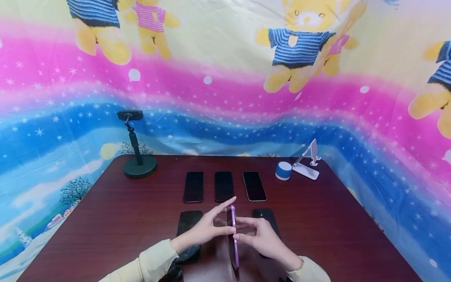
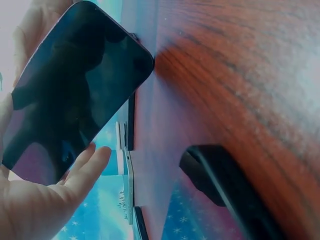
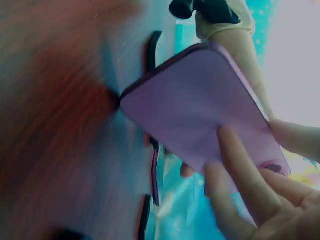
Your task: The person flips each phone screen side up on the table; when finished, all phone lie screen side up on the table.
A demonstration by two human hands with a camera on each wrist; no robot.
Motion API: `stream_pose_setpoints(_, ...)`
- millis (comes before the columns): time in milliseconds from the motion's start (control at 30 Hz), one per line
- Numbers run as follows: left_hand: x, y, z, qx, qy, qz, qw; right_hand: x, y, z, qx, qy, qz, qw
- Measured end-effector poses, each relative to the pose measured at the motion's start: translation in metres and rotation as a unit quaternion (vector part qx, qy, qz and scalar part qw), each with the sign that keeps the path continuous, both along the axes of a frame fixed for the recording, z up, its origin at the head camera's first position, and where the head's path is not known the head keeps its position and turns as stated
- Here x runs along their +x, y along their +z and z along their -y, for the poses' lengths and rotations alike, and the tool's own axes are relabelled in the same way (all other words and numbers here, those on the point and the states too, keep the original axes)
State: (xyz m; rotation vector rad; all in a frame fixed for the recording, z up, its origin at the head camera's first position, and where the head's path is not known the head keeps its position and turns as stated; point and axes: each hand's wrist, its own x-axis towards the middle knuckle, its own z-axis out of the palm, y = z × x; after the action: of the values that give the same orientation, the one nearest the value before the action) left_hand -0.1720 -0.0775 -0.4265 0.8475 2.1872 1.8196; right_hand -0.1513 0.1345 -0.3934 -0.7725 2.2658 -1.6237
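A purple smartphone (image 1: 235, 250) stands up on edge between my two hands, seen almost side-on in the head view. Its dark glossy screen (image 2: 80, 85) faces left and its plain purple back (image 3: 195, 105) faces right. One lower corner is right at the tabletop. My left hand (image 1: 206, 228) holds it with the thumb at the upper edge and the fingers stretched toward the far end. Opposite, my right hand (image 1: 262, 237) grips it with the thumb on the edge and fingertips (image 3: 227, 140) against the back.
Three dark phones (image 1: 193, 187) lie in a row farther back. Beneath my left hand is another phone (image 1: 189, 220), and one with its camera side up (image 1: 266, 215) lies by the right. A green-based stand (image 1: 140, 166), a blue-white cylinder (image 1: 283, 171) and a white folding stand (image 1: 305, 170) stand behind.
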Motion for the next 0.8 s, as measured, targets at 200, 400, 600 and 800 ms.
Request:
stream_pose_setpoints(200, 0.003, 0.000, 0.000, 0.005, 0.034, 0.019, 0.9992, -0.001, 0.000, -0.001, 0.019, -0.007, 0.018, 1.000)
stream_pose_setpoints(400, 0.005, 0.001, -0.001, 0.002, 0.097, 0.033, 0.9947, -0.002, 0.002, 0.000, 0.026, -0.005, 0.003, 1.000)
stream_pose_setpoints(600, 0.003, -0.003, 0.002, -0.002, 0.141, 0.014, 0.9899, -0.002, 0.005, -0.003, 0.023, -0.002, 0.010, 1.000)
stream_pose_setpoints(800, 0.001, -0.009, 0.007, -0.044, 0.187, -0.012, 0.9814, -0.005, 0.000, -0.006, 0.017, -0.022, 0.014, 1.000)
